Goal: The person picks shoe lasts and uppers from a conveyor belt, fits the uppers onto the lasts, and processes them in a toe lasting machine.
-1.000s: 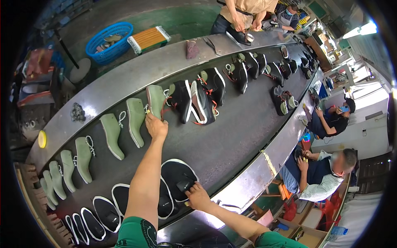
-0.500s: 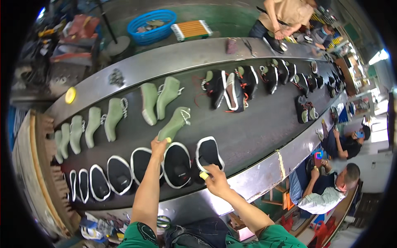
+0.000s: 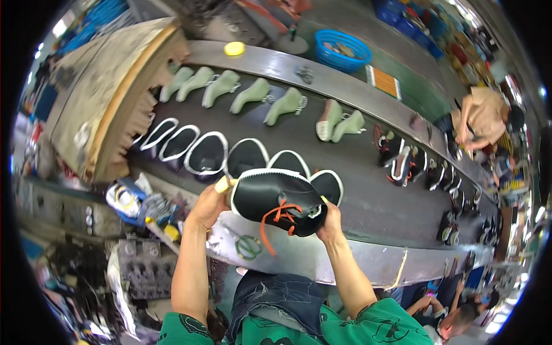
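Observation:
Between both hands, above the belt's near side, hangs a black shoe upper (image 3: pixel 270 198) with orange laces and a white stitched edge facing up. My left hand (image 3: pixel 208 206) grips its left end, a yellow cover on a finger. At the other end, by the collar, my right hand (image 3: pixel 330 221) is closed on it, also with a yellow fingertip. Behind it stands a row of black shoe uppers with white rims (image 3: pixel 247 155), partly covered by the held one. Farther back, several pale green shoe lasts (image 3: pixel 286 106) lie in a line.
The dark conveyor belt (image 3: pixel 356 210) runs between metal ledges, with a worn wooden hood (image 3: pixel 115 98) at its left end. Laced black shoes (image 3: pixel 399 164) sit farther right. A yellow disc (image 3: pixel 234 48) is on the far ledge, green rings (image 3: pixel 248 248) on the near one. Other people work at the right.
My view has swung left. My left hand has let go of a green last and taken the black upper, which my right hand was touching on the belt; it is now lifted and turned.

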Available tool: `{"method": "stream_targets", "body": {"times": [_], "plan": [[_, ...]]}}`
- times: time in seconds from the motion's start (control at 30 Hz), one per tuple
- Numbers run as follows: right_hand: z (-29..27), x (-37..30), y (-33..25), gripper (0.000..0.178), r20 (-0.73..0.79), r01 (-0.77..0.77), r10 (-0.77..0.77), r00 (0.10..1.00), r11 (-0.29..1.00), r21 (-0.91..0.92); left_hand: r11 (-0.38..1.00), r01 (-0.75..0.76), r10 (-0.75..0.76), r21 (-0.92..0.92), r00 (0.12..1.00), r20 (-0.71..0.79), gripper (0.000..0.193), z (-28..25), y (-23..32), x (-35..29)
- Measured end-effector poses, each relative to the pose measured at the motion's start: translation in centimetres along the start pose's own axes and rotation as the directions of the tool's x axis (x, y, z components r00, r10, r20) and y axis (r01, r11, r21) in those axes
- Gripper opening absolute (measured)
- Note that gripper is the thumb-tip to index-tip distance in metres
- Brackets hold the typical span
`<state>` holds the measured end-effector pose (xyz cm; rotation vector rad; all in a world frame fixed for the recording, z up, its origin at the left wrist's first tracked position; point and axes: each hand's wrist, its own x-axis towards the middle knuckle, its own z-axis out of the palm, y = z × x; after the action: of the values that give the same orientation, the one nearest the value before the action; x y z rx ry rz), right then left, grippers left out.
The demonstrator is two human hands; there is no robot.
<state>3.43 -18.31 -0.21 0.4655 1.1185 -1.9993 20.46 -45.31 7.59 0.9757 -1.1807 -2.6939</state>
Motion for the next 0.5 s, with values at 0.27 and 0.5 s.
{"method": "stream_targets", "body": {"times": [0.27,0.5], "plan": [[10.2,-5.7,14.6,0.042,0.379,-0.371,0.607,0.699,0.76,-0.534,0.819,-0.328,0.571,0.471,0.55,-0.61,0.023,-9.1,0.8,-15.8],[21.8,-18.3,28.5,0.026,0.635,0.097,0.534,0.558,0.718,-0.689,0.72,-0.233,0.674,0.654,0.013,-0.738,0.043,-15.0,-2.0,-33.7]]}}
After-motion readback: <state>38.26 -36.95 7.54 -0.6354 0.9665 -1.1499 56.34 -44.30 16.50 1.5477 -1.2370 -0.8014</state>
